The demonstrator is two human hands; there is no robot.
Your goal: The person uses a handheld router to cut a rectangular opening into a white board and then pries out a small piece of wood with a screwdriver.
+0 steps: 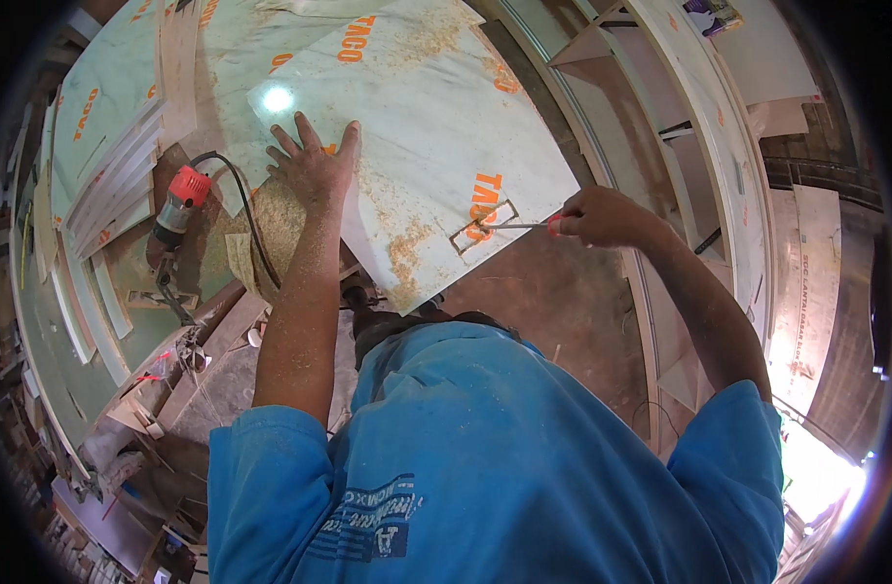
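Note:
A white board with a marbled face and orange printing (417, 136) lies at an angle on the bench, its near corner toward my body. My left hand (317, 170) rests on the board's left edge with its fingers spread. My right hand (607, 218) is closed round the red handle of a screwdriver (524, 227). The thin metal shaft points left, its tip at a narrow rectangular outline cut into the board (459, 239) near the right edge. Sawdust (404, 255) lies scattered around the cut and along the board.
Left of my left hand lies a red and grey corded power tool (181, 206), its black cable curving toward my forearm. Behind it are stacked white strips (115, 180). A pile of sawdust (278, 219) sits by my left wrist. On the right stands a long open cabinet frame (650, 117).

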